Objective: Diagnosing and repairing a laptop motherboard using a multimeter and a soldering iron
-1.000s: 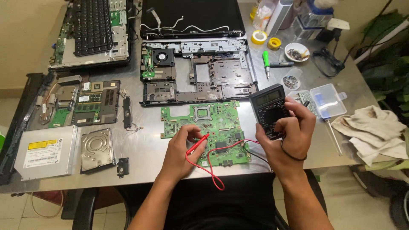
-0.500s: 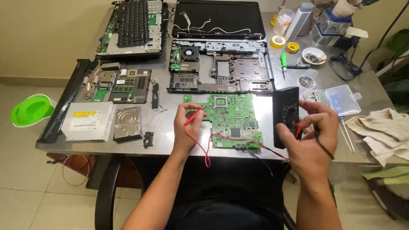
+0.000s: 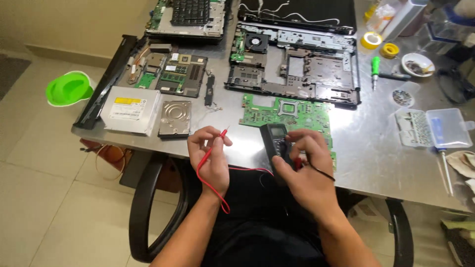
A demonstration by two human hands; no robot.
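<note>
Both hands now pulled back off the green motherboard (image 3: 289, 114) — left hand (image 3: 210, 158) pinching red probe (image 3: 217, 139), right hand (image 3: 304, 168) gripping black multimeter (image 3: 276, 141) at the board's near edge.

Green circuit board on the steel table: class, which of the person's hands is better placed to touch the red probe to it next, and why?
Probably the left hand: it already pinches the red probe, tip towards the green circuit board. The right hand is busy holding the black multimeter.
</note>
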